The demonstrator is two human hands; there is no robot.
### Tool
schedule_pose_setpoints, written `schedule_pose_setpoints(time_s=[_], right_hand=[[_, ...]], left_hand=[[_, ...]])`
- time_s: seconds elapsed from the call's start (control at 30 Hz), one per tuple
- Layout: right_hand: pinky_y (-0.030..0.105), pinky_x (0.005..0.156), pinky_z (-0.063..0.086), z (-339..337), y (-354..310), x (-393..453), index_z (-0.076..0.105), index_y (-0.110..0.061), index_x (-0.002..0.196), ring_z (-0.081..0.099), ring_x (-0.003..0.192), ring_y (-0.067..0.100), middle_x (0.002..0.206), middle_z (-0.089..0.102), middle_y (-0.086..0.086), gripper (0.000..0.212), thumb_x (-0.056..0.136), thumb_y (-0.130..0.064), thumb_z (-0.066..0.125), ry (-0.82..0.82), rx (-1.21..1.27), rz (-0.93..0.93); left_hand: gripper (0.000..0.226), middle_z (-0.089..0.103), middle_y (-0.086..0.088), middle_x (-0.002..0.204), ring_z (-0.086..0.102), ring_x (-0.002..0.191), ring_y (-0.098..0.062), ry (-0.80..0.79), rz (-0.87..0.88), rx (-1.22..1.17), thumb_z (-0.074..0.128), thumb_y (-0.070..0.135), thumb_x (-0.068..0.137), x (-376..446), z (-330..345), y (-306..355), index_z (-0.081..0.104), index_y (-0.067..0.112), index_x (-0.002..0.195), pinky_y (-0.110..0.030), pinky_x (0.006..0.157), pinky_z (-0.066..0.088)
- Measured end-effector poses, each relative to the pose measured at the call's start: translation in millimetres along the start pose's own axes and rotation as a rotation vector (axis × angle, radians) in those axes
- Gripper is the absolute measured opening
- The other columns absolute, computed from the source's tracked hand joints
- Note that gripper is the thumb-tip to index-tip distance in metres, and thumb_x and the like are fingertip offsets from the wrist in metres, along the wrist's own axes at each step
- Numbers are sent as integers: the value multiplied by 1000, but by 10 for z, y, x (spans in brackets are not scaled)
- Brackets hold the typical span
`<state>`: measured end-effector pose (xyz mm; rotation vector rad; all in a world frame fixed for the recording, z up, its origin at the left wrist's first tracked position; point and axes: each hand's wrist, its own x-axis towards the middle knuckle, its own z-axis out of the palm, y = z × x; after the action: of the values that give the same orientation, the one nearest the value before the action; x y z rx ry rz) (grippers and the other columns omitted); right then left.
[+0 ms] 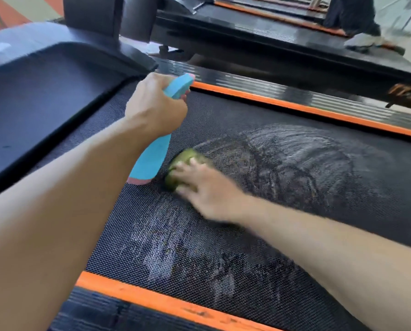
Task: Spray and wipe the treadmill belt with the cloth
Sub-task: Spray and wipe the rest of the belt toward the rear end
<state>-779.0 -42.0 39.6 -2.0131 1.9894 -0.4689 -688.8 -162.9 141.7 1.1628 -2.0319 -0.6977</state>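
The black textured treadmill belt (283, 211) fills the middle of the view, streaked with wet smears. My left hand (155, 107) grips the neck of a light blue spray bottle (150, 161) with a pink base, held above the belt's left part, nozzle pointing right. My right hand (205, 187) presses a bunched green cloth (184, 161) onto the belt just right of the bottle's base; the hand is blurred and its fingers lie over the cloth.
Orange side strips (307, 108) run along both belt edges. The dark motor hood (44, 103) and uprights stand at the left. A second treadmill (271, 44) lies beyond, with a person's shoe (364, 41) on it at the upper right.
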Motion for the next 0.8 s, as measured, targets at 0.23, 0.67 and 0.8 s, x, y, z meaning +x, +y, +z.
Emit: schedule_pose_setpoints(time_s=[0.23, 0.67, 0.8], right_hand=[[40, 115, 22, -228, 685, 530, 44, -31, 142, 28, 142, 29, 155, 32, 1, 41, 102, -38, 35, 153, -85, 373], [39, 119, 15, -85, 250, 974, 43, -33, 144, 23, 145, 22, 157, 30, -4, 41, 103, -33, 37, 29, -103, 41], [43, 106, 36, -523, 1334, 941, 56, -20, 129, 39, 129, 32, 139, 45, 5, 36, 100, -31, 37, 212, -311, 641]], left_hand=[[16, 66, -4, 105, 62, 107, -37, 101, 2, 246, 58, 25, 94, 25, -79, 13, 69, 22, 105, -38, 80, 44], [28, 69, -8, 113, 59, 109, -38, 278, -142, 172, 53, 19, 91, 164, -299, -271, 67, 26, 115, -41, 92, 46], [28, 69, -5, 108, 61, 106, -38, 255, -125, 187, 54, 19, 91, 212, -225, -318, 68, 30, 113, -41, 88, 46]])
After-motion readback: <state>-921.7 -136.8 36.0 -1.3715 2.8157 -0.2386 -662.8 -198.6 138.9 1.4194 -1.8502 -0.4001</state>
